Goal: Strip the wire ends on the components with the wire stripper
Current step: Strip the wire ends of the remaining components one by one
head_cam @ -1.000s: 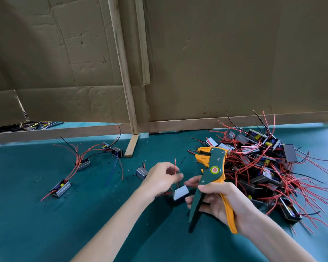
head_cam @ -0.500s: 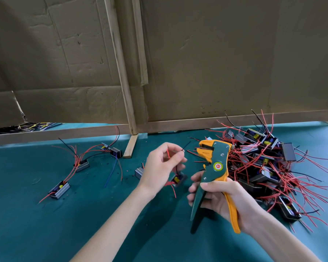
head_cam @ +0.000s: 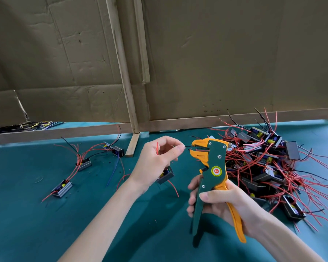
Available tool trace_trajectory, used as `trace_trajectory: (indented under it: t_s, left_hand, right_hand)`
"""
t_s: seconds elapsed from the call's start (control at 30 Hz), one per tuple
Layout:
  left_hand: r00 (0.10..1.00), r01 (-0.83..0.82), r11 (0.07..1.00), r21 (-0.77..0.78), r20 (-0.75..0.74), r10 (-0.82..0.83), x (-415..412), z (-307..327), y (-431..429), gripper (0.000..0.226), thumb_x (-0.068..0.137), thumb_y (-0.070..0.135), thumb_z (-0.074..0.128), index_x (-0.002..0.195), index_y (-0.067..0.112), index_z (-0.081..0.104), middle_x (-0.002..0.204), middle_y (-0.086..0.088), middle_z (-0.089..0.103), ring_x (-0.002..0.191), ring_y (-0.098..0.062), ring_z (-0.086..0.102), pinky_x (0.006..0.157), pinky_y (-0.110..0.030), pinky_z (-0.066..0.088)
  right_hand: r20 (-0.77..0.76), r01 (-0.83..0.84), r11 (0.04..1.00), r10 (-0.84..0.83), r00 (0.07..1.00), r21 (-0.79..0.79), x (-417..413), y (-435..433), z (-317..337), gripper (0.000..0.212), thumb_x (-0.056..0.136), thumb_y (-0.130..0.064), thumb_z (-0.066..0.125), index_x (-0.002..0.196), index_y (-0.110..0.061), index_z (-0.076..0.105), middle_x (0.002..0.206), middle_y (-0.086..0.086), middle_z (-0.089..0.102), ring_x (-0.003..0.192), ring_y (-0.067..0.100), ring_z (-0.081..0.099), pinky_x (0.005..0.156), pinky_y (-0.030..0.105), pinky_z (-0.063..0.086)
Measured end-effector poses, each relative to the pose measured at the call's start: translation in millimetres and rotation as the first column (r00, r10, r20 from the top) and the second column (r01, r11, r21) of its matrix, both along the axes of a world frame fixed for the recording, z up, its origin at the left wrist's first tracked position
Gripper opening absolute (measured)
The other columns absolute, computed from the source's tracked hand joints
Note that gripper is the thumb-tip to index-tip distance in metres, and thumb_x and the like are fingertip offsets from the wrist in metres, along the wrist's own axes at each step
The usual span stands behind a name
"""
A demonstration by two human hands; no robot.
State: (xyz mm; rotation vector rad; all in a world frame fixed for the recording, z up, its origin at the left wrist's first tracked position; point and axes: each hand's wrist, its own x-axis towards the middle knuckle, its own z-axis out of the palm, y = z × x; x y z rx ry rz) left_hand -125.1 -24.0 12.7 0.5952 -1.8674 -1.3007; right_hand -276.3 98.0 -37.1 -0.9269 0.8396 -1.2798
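Observation:
My right hand [head_cam: 222,203] grips the handles of the green and orange wire stripper [head_cam: 213,167], which stands upright with its jaws pointing left. My left hand [head_cam: 157,159] pinches a thin black wire whose tip reaches into the stripper's jaws; a short red wire end sticks up beside my thumb. The small black component [head_cam: 166,175] that these wires belong to hangs just below my left hand, above the green table [head_cam: 27,224].
A big pile of black components with red wires [head_cam: 273,163] lies at the right. Three components [head_cam: 62,189] with wires lie apart at the left. A cardboard wall on wooden strips [head_cam: 133,144] closes off the back.
My left hand rose and brought the black wire's tip into the jaws. The stripper moved up and slightly right. The component was lifted off the table.

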Motion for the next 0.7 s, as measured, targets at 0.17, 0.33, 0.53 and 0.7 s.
trace_trajectory:
  t_s: [0.17, 0.33, 0.53, 0.7]
  left_hand:
    - [1.0, 0.006, 1.0, -0.002, 0.007, -0.006, -0.2, 2.7, 1.1, 0.011, 0.084, 0.026, 0.068, 0.073, 0.029, 0.07, 0.058, 0.017, 0.055, 0.056, 0.0, 0.047, 0.05, -0.011, 0.036]
    - [1.0, 0.017, 1.0, -0.001, 0.025, -0.016, 0.9, 1.9, 1.6, 0.008, 0.084, 0.02, 0.07, 0.076, 0.021, 0.068, 0.054, 0.017, 0.051, 0.049, 0.0, 0.043, 0.047, -0.01, 0.031]
    - [1.0, 0.006, 0.999, -0.041, 0.03, -0.005, 1.3, 6.0, 3.7, 0.01, 0.087, 0.009, 0.067, 0.078, 0.013, 0.068, 0.051, 0.018, 0.051, 0.042, 0.001, 0.04, 0.046, -0.007, 0.03]
    - [0.999, 0.023, 0.999, -0.044, 0.035, -0.022, 2.6, 8.5, 5.2, 0.011, 0.087, 0.006, 0.067, 0.078, 0.011, 0.067, 0.05, 0.019, 0.053, 0.041, 0.003, 0.044, 0.046, -0.003, 0.03]
  right_hand:
    - [0.003, -0.022, 1.0, 0.022, 1.0, -0.014, 1.0, 0.5, 0.3, 0.035, 0.068, -0.01, 0.08, 0.1, 0.0, 0.067, 0.086, 0.027, 0.064, 0.079, 0.042, 0.065, 0.079, 0.05, 0.053]
    - [0.019, -0.014, 1.0, 0.015, 1.0, -0.02, 4.0, 0.6, 1.6, 0.029, 0.067, -0.005, 0.073, 0.094, 0.001, 0.068, 0.081, 0.026, 0.065, 0.074, 0.042, 0.066, 0.073, 0.049, 0.055]
    - [0.0, -0.027, 0.999, 0.027, 1.0, -0.032, 4.7, 1.9, 1.1, 0.026, 0.069, -0.006, 0.073, 0.094, -0.001, 0.069, 0.081, 0.025, 0.065, 0.074, 0.041, 0.065, 0.075, 0.049, 0.053]
    - [-0.001, -0.031, 0.999, 0.031, 1.0, -0.04, 4.7, 1.6, 1.4, 0.024, 0.071, -0.007, 0.073, 0.093, -0.001, 0.067, 0.08, 0.025, 0.063, 0.073, 0.041, 0.064, 0.075, 0.051, 0.053]
